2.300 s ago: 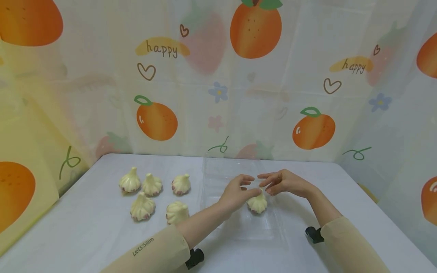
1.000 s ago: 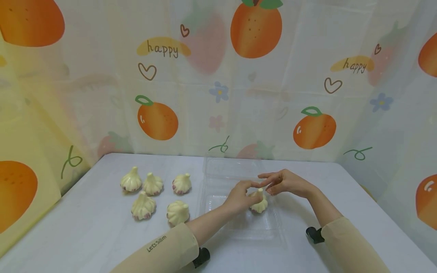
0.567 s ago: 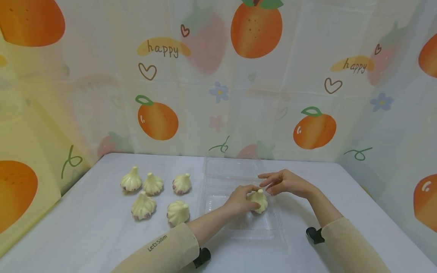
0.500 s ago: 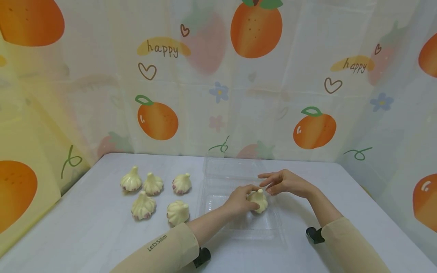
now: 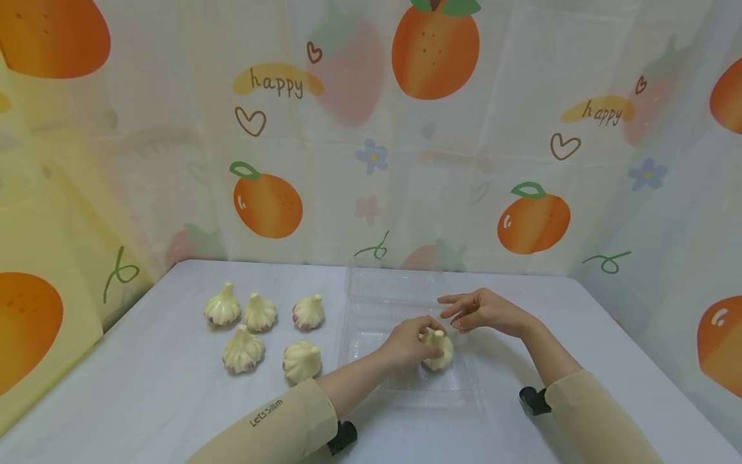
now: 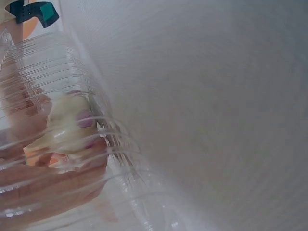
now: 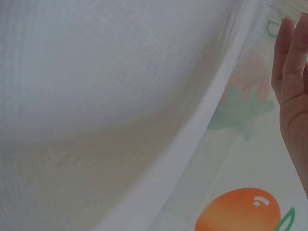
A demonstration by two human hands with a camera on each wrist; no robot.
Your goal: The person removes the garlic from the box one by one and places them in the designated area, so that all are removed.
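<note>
In the head view my left hand (image 5: 406, 343) pinches a pale garlic bulb (image 5: 445, 352) between thumb and fingers, its short stem pointing up. The bulb is within a clear plastic container (image 5: 366, 336), toward its right side. Through the ribbed clear wall, the left wrist view shows the garlic bulb (image 6: 68, 124) with purple patches at its base and the fingers (image 6: 57, 190) around it. My right hand (image 5: 491, 313) hovers just right of the container, fingers loosely bent and holding nothing. Part of the right hand (image 7: 294, 94) also appears at the right wrist view's edge.
Several more garlic bulbs (image 5: 243, 350) stand on the white table (image 5: 145, 386) left of the container. The container's clear lid (image 5: 397, 283) lies folded back behind it. A fruit-print curtain (image 5: 336, 193) hangs right behind the table.
My left hand came in over the bulb's stem, then lowered and gripped its body. The bulb has shifted slightly left and toward me. The right hand has stayed in place.
</note>
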